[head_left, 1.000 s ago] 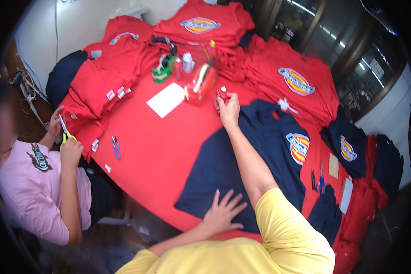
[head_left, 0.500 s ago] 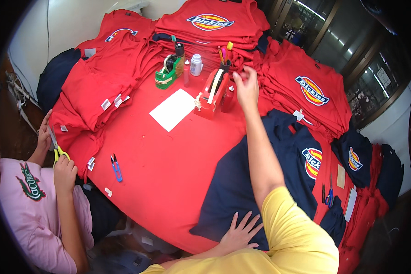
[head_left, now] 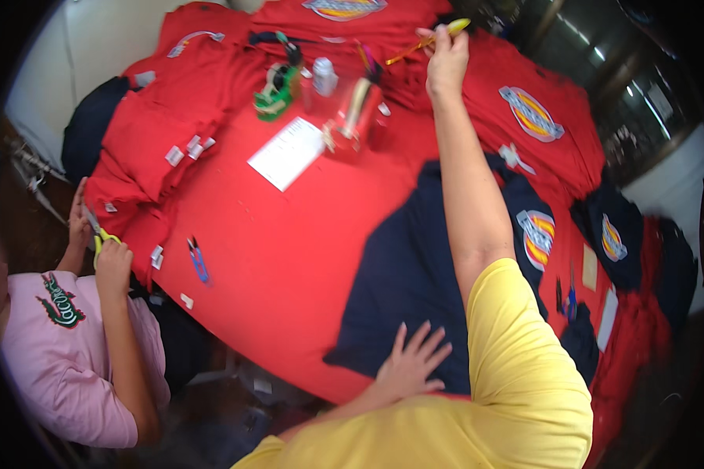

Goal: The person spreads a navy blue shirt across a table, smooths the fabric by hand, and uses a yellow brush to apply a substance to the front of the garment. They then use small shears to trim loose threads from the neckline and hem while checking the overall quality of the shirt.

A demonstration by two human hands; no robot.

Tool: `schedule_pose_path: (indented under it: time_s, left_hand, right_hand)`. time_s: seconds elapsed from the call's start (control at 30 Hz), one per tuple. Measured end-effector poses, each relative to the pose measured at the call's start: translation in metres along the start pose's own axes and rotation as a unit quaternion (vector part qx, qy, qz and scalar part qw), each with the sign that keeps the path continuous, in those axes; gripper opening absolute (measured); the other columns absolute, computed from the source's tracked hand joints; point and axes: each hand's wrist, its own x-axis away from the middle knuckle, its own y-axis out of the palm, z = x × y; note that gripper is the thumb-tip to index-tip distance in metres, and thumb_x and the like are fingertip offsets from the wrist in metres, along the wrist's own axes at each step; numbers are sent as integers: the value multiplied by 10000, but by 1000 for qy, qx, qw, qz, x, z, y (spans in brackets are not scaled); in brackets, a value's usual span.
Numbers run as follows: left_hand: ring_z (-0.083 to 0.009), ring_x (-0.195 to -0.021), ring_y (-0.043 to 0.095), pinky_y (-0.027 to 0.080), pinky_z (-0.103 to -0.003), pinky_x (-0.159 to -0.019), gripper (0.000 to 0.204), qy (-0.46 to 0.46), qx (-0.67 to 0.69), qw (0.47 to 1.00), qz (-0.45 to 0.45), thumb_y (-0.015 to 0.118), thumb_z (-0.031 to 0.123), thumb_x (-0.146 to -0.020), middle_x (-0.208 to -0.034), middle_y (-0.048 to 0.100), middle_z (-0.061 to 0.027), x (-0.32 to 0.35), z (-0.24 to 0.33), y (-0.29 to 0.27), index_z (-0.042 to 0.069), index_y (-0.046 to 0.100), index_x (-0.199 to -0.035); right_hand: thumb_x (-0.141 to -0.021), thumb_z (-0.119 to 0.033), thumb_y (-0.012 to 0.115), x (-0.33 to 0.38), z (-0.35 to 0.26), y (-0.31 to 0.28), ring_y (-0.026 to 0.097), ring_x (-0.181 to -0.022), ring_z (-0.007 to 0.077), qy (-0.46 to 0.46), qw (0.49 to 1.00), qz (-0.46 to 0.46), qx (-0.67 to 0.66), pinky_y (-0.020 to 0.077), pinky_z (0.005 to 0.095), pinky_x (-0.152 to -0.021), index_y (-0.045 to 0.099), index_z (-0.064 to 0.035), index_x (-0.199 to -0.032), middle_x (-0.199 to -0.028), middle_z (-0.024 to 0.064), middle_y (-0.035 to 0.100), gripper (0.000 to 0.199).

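My left hand (head_left: 411,363) lies flat with fingers spread on a navy garment (head_left: 407,281), near its lower edge. The garment is laid out on the red-covered table and has a printed oval emblem at its right. At the far side, my right hand (head_left: 448,64) is closed around a slim orange stick with a yellow end (head_left: 403,55), held up slantwise above the red shirts. Left of that hand, a dark cup (head_left: 373,72) holds other slim sticks. Motion blur hides the stick's exact kind.
Red (head_left: 356,121) and green (head_left: 274,98) tape dispensers, a white bottle (head_left: 325,76) and a paper sheet (head_left: 284,156) occupy the far middle. Stacked red shirts (head_left: 188,102) border the table. Blue thread snips (head_left: 199,259) lie left; a co-worker in pink (head_left: 70,383) holds yellow-handled scissors (head_left: 104,237).
My right hand has gone from empty beside the cup to holding the yellow-ended stick, lifted out of it and moved farther away and slightly right. My left hand still rests on the garment.
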Motion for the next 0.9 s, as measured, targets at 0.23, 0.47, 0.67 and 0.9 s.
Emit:
schedule_pose_path:
  time_s: [0.23, 0.47, 0.67, 0.9]
  left_hand:
    - [-342, -1439, 219, 104, -657, -1136, 794, 5, -3, 998, 70, 757, 554, -674, -1503, 370, -81, -2, 9, -1, 203, 551, -1356]
    - [-337, -1449, 198, 95, -656, -1137, 831, -10, -39, 997, 67, 817, 500, -621, -1504, 365, -80, -7, 19, 0, 212, 554, -1355]
    - [-382, -1450, 181, 102, -682, -1122, 949, -29, -85, 994, 59, 832, 546, -577, -1512, 351, -116, -18, 40, -5, 183, 514, -1394]
    - [-387, -1483, 71, 52, -701, -1113, 1174, -88, -147, 985, -31, 810, 666, -510, -1602, 184, -108, -18, 50, -1, 267, 336, -1507]
  right_hand:
    - [-990, -209, 509, 188, -188, -222, 545, -674, 87, 287, 816, -399, 304, 450, 221, -622, 627, -40, -1115, -789, 14, 598, 241]
    - [-946, -94, 551, 317, -300, -337, 606, -689, 153, 457, 646, -471, 391, 494, 284, -657, 678, -69, -1118, -830, 74, 673, 215]
    - [-913, -262, 616, 315, -293, -336, 650, -715, 245, 278, 647, -581, 407, 481, 373, -717, 695, -91, -977, -775, 101, 682, 199]
    - [-867, -332, 641, 303, -255, -314, 668, -809, 264, 167, 604, -621, 471, 425, 436, -826, 685, -110, -832, -812, 72, 704, 229]
